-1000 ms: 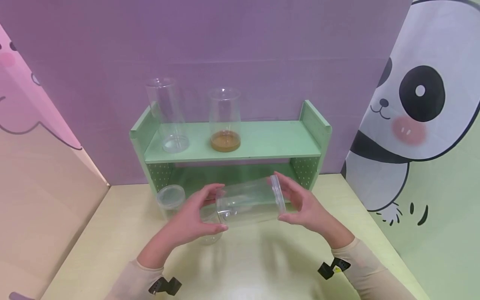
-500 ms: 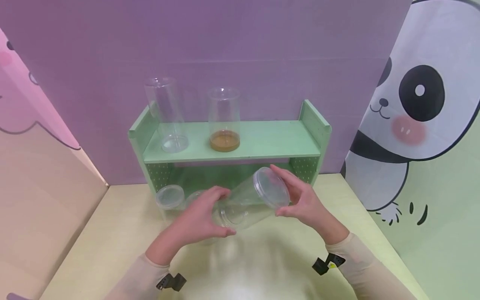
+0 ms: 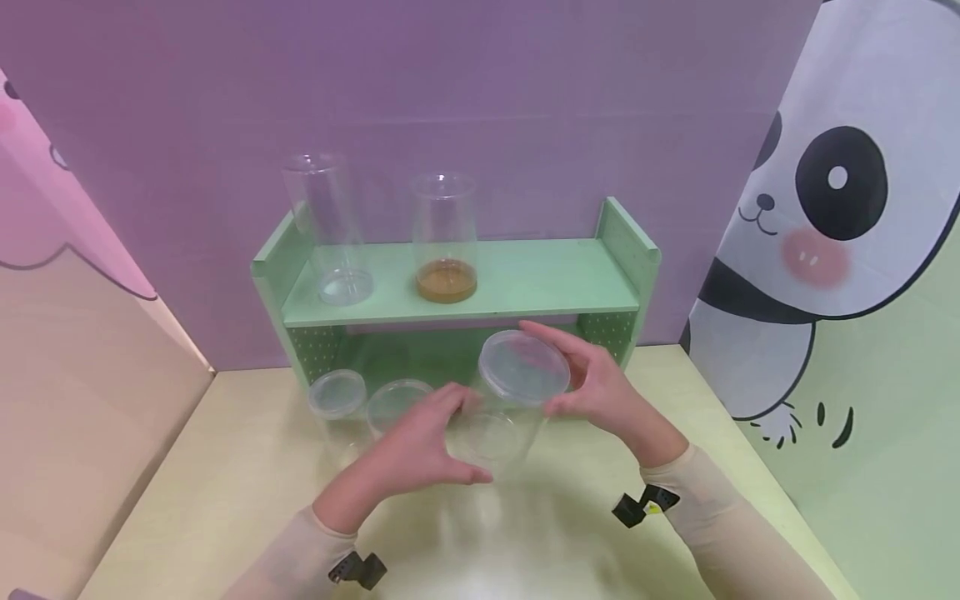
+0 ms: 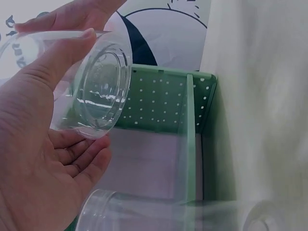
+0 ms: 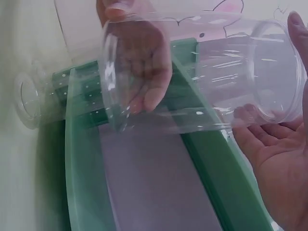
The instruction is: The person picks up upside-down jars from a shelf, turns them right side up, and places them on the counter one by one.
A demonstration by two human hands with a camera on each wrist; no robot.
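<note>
Just over the pale wood-look table, in front of the mint-green two-level shelf, a clear, plastic-looking cylindrical jar is up in both hands, leaning a bit, frosted round lid end up. Left hand is wrapped round the base end, thumb on one side, fingers on the other; right hand grasps up by the lid the same way. So neither's released or clenched on nothing.

For steadying this, I'd say keep both grips light, cos those walls look thin and a hard squeeze could dent them or slip. Let the left take the weight low while the right handles the tilt, and I'd bring it fully upright before the base touches anything. Watch the left side too: two clear lidded jars are near the left forearm, one partly behind that hand, easy to clip. The lid end is close to the shelf's front edge from this angle (can't judge the actual gap), so I'd leave clearance there.
</note>
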